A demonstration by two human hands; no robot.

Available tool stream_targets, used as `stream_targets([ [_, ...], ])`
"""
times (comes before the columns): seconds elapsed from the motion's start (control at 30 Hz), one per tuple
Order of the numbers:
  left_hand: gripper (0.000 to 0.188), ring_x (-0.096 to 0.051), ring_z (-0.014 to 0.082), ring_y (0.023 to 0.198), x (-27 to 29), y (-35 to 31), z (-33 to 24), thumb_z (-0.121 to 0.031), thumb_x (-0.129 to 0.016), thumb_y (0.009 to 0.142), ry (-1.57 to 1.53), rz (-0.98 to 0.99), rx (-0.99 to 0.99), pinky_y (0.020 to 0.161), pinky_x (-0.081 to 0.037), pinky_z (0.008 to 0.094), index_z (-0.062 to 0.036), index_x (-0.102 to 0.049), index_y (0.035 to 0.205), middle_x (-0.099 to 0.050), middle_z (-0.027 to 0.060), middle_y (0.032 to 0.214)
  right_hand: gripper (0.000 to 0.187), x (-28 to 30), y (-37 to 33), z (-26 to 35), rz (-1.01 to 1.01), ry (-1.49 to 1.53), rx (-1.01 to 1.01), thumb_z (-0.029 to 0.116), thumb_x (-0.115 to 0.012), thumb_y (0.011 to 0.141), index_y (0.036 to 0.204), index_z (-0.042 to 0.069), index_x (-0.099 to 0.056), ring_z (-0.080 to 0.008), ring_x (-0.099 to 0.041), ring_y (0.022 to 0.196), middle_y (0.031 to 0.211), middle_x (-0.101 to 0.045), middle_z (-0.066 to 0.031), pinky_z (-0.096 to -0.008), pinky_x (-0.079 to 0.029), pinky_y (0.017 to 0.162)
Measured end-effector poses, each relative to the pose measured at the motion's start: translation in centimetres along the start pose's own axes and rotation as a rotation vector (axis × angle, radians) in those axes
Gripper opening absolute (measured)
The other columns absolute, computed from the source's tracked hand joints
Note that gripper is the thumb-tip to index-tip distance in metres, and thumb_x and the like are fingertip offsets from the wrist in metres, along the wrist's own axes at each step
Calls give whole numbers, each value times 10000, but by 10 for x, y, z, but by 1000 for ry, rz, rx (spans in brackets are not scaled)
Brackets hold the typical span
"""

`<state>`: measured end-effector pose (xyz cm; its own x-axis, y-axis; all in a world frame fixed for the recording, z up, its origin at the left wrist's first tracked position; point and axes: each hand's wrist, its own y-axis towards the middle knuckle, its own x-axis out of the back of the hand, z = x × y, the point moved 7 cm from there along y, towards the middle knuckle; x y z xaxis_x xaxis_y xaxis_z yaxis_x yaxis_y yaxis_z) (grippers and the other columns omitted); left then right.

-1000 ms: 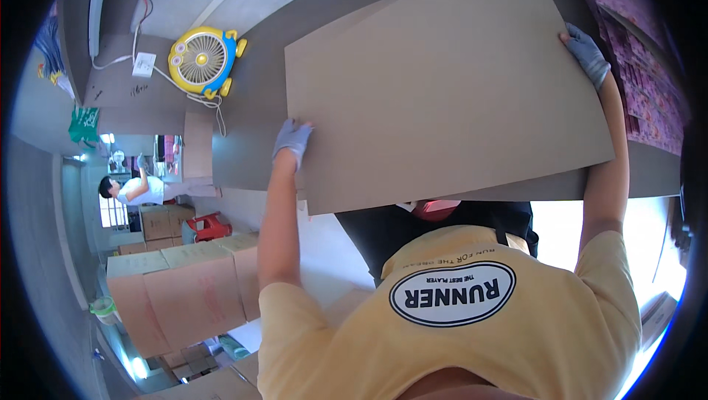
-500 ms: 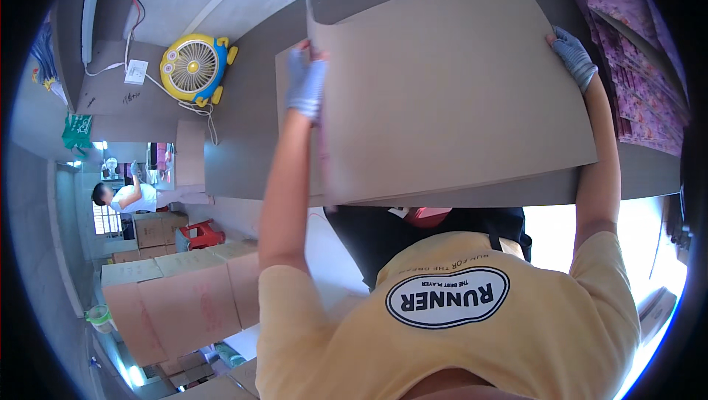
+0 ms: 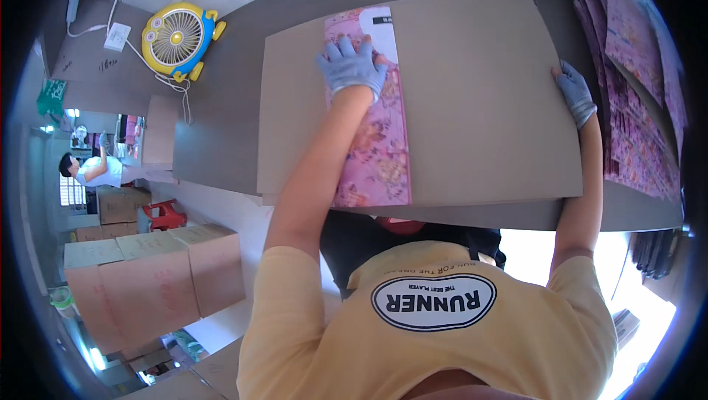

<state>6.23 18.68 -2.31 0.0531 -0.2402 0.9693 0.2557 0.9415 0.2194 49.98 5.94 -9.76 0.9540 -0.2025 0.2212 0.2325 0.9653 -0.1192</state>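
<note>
A large grey-brown cardboard sheet [image 3: 479,105] lies on the table in front of me. A pink floral strip [image 3: 372,153], with a white patch at its far end, is folded flat across its left part. My left hand [image 3: 352,71], in a grey-blue glove with bare fingertips, presses on this strip with the fingers spread. More cardboard [image 3: 291,112] shows to the left of the strip. My right hand [image 3: 575,94], gloved the same way, holds the sheet's right edge with the fingers closed; some fingertips are hidden.
Pink floral folded boards [image 3: 638,97] are piled at the right on the dark table [image 3: 217,134]. A yellow-and-blue fan [image 3: 175,40] with a cable stands at the far left. Cardboard boxes [image 3: 147,289], a red stool [image 3: 161,215] and another person [image 3: 96,167] are farther left.
The raised left part of the sheet has been folded down to the right, its pink floral side now showing. My left hand moved right and flattened onto it; my right hand stays at the right edge.
</note>
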Motion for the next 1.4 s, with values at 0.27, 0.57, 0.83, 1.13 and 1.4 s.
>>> stream_targets([
  [0.27,570,-291,396,1315,-27,-5,-9,-522,-336,920,-113,-44,140,1064,-141,611,-237,-432,1405,-369,152,1431,429,8,-7,19,-145,-123,148,223,-598,931,1269,-33,-535,-109,-560,975,1102,-626,-40,-234,-442,883],
  [0.57,583,-206,312,1411,-45,-8,-7,-511,-356,918,-78,-71,185,1112,-137,538,-234,-387,1429,-299,118,1513,513,-12,-13,55,-139,561,-139,295,-365,1016,1454,33,-314,-176,-376,1327,1468,-386,-62,-298,-233,1136],
  [0.83,573,-197,321,1420,-30,1,-21,-389,-385,923,-391,-8,39,1149,-72,523,-130,-382,1434,-285,132,1520,492,-156,6,176,48,-697,673,248,-390,980,1425,39,-356,-239,-356,1347,1445,-413,-101,-376,-247,1130],
  [1.13,480,-326,254,1363,-58,13,-9,-312,-484,878,-460,-106,-8,1123,-223,430,-140,-501,1326,-386,84,1467,551,-337,-43,138,-32,-1318,681,317,-459,906,1399,84,-383,-343,-424,1289,1374,-476,-154,-550,-282,1071],
  [1.4,486,-340,238,1372,-44,6,-13,-295,-466,897,-551,-136,-221,1108,-251,473,-179,-469,1369,-450,40,1433,656,-340,-44,136,-21,-1185,652,326,-507,857,1411,25,-325,-351,-422,1287,1326,-499,-189,-525,-263,1092],
])
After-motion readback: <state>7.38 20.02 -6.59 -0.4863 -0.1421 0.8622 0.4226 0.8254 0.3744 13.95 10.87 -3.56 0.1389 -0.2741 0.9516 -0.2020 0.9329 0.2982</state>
